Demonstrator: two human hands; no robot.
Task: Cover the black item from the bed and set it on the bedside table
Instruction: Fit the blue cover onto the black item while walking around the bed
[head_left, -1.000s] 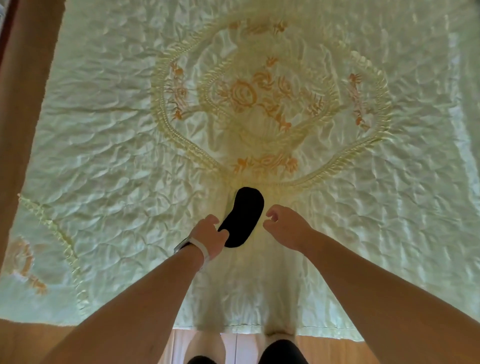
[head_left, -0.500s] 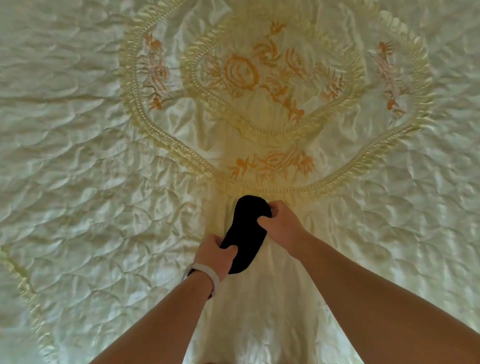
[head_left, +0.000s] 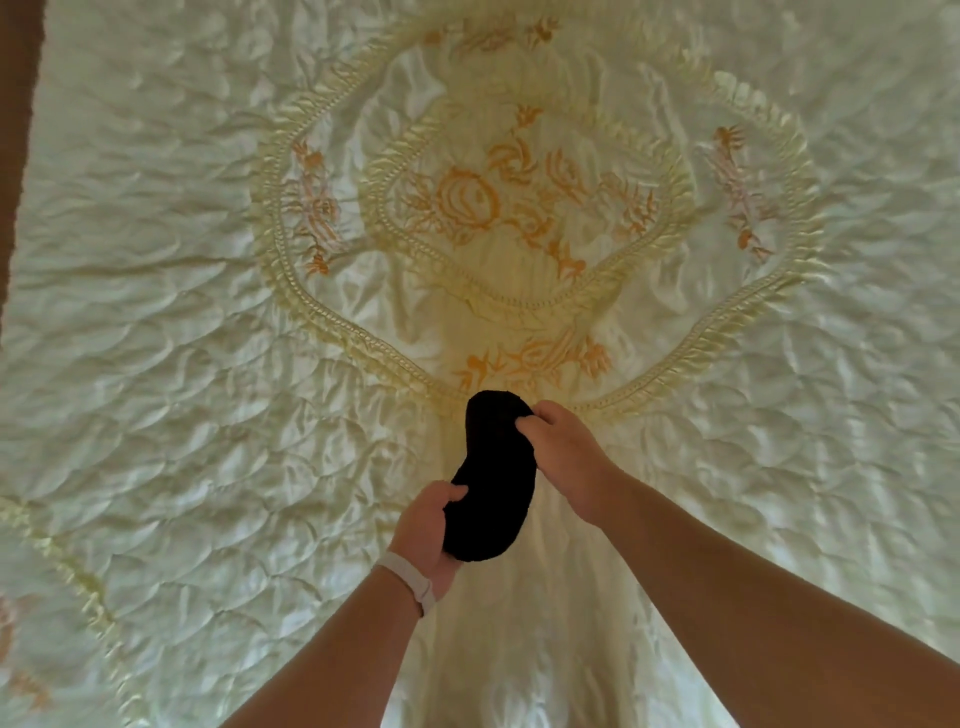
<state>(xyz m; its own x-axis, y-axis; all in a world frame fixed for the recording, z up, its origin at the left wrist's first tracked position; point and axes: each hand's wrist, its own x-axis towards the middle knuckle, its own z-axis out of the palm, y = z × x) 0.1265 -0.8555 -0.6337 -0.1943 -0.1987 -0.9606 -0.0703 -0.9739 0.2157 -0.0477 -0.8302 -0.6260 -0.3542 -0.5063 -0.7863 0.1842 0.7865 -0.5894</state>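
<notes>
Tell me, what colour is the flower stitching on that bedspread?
Orange, on a pale cream quilted bedspread; the embroidered flowers show clearly in the head view.

both hands (head_left: 566, 462) closed, arms extended

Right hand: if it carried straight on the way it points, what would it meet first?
The right hand points up-left and already grips the black item, so that comes first; beyond it lies only the bedspread. Depth is hard to judge.
</notes>
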